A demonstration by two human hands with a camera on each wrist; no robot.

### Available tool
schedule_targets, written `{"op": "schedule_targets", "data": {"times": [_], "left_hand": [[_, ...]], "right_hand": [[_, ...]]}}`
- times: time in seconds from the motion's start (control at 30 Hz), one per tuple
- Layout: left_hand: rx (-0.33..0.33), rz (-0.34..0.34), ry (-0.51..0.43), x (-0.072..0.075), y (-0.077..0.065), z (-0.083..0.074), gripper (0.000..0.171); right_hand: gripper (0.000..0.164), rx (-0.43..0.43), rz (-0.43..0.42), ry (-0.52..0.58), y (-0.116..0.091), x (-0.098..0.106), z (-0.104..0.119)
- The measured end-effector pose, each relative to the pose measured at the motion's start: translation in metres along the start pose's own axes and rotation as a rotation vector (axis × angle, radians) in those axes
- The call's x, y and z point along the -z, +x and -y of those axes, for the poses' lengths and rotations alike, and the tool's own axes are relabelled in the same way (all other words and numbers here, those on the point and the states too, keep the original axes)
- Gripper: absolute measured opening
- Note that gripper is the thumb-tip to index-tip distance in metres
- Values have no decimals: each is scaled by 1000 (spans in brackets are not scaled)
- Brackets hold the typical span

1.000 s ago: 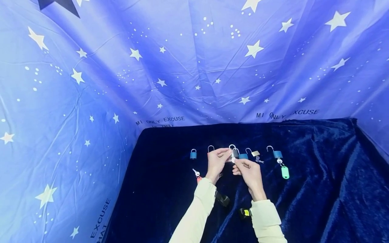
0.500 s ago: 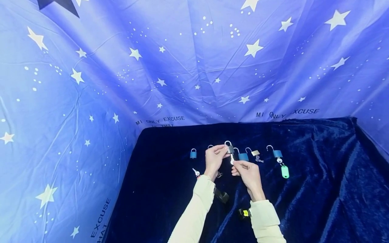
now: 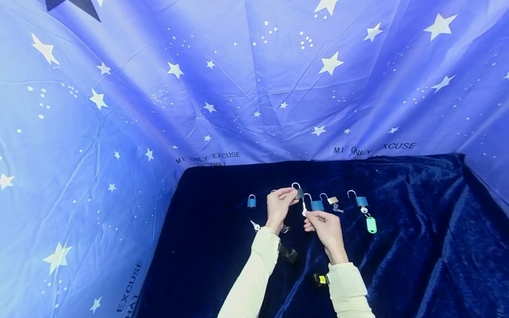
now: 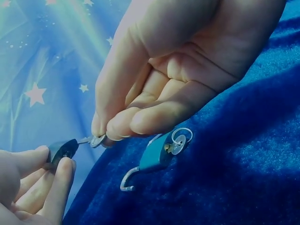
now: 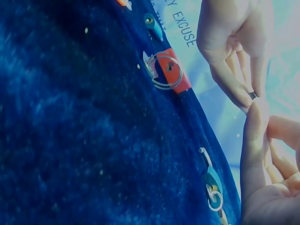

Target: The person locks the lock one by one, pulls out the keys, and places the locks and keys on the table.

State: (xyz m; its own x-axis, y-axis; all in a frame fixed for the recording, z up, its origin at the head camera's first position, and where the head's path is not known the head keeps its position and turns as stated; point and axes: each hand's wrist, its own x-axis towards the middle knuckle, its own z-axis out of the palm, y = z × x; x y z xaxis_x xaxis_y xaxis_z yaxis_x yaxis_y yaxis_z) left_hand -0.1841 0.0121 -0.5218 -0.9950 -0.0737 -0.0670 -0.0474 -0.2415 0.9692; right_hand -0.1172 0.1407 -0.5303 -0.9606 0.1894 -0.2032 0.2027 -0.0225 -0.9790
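My left hand [image 3: 278, 207] holds a small black padlock [image 3: 299, 193] by its body, with the shackle pointing up. My right hand [image 3: 325, 227] pinches a silver key [image 3: 304, 208] just below it. In the left wrist view the key's blade [image 4: 84, 140] points at the bottom of the padlock [image 4: 63, 151], its tip right at the body. The right fingertips cover part of the key's head. From the right wrist, the two hands meet and hide most of the padlock and key.
On the dark blue velvet cloth [image 3: 222, 274] lie a blue padlock [image 3: 252, 202], a loose key [image 3: 255, 226], another blue padlock [image 3: 317, 205], a brass one [image 3: 332, 200], and a blue one [image 3: 361, 201] with a green tag [image 3: 371, 225]. A red padlock [image 5: 176, 70] lies behind my left hand.
My left hand has moved left and slightly up with the black padlock. The right hand stays nearly still, and more of the key now shows below the padlock.
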Motion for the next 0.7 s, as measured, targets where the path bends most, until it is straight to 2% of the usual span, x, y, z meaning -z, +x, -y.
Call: {"op": "schedule_targets", "data": {"times": [0.3,0.5,0.7], "left_hand": [[45,9,45,2,-1,6,24],[73,3,111,2,0,13,24],[41,-27,297,0,1,15,20]], "right_hand": [[26,-3,20,-33,1,2,-5],[28,16,25,-56,2,0,-8],[28,13,39,-92,4,-2,-12]]}}
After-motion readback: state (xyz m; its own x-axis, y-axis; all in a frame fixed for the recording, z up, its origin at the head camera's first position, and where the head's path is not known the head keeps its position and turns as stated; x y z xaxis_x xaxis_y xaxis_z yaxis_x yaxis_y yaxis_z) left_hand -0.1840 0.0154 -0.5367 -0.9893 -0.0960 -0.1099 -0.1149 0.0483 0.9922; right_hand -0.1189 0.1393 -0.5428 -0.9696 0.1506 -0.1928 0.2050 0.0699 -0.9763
